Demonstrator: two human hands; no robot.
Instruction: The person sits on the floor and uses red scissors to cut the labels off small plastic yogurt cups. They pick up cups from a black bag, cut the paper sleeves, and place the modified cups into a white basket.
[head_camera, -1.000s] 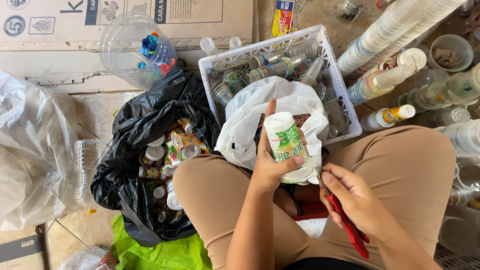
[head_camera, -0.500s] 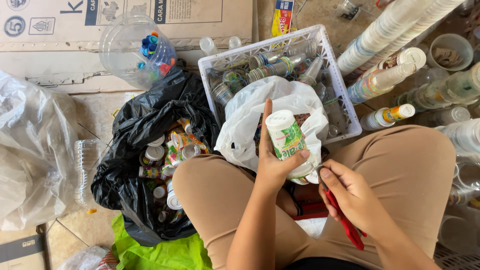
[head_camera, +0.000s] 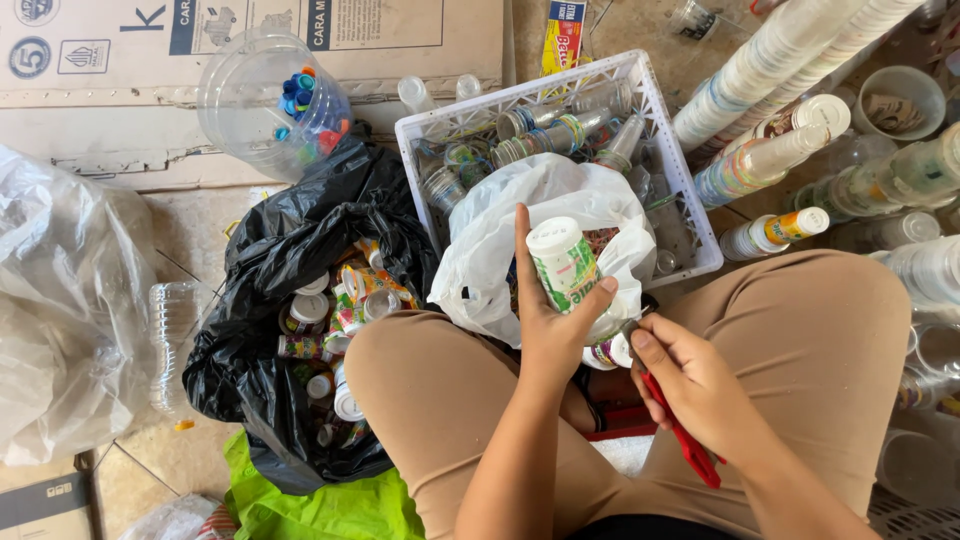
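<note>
The left hand (head_camera: 552, 335) holds a small white bottle (head_camera: 566, 268) with a green label, fingers wrapped round its lower body, cap end pointing far and slightly left, long axis near upright. The bottle sits above the lap, just in front of a white plastic bag (head_camera: 500, 240). The right hand (head_camera: 690, 385) lies just right of the bottle's base, closed on a red-handled tool (head_camera: 685, 440), its tip touching or nearly touching the bottle's lower end; the contact itself is hidden.
</note>
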